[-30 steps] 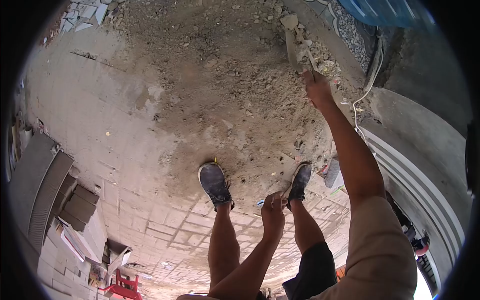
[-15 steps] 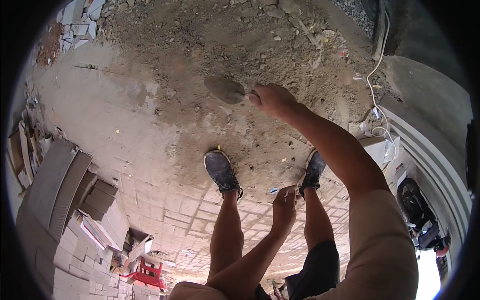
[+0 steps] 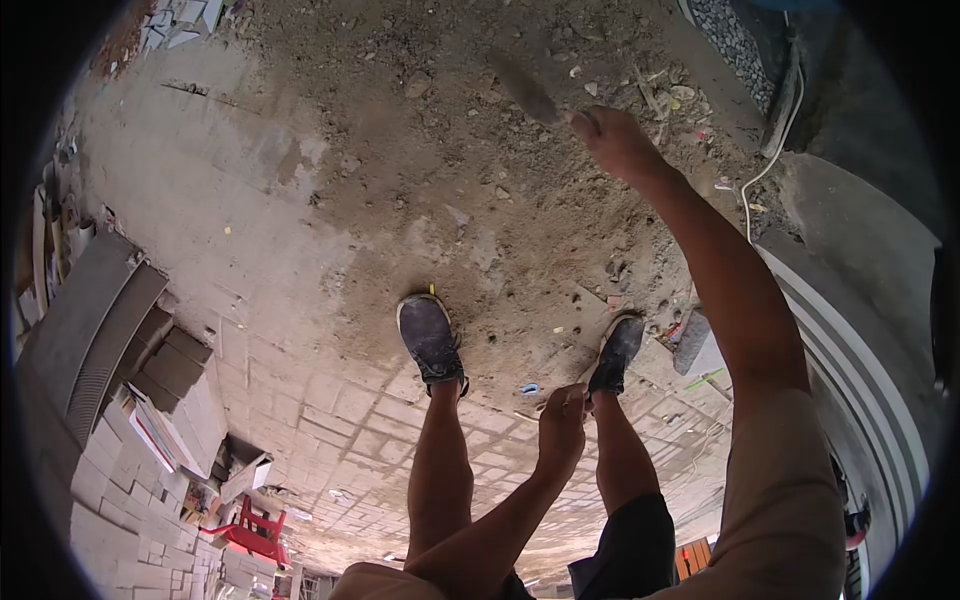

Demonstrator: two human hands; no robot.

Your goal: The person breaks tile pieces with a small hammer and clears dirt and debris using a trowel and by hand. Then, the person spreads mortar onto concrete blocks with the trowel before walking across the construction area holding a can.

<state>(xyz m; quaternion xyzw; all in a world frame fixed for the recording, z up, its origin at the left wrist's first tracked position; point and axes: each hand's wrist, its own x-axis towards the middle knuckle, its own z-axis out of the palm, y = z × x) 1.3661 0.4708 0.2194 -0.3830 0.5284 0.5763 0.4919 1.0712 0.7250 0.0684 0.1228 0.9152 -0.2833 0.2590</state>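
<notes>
My right hand is closed round the handle of a trowel. Its dusty blade points up and left, blurred, over the loose dirt and rubble. Low in the view, my left hand hangs between my legs, close to my right shoe. Those fingers are pinched together; whatever they hold, if anything, is too small to make out. My left shoe stands on the dusty ground.
Stacked tiles and boxes stand at the left, with a red plastic chair below them. A white cable runs down the right side. Broken tiles lie at the upper left, gravel at the upper right.
My right hand has carried the trowel up and to the right, further over the rubble. My left hand stays near my right shoe. The view has shifted somewhat.
</notes>
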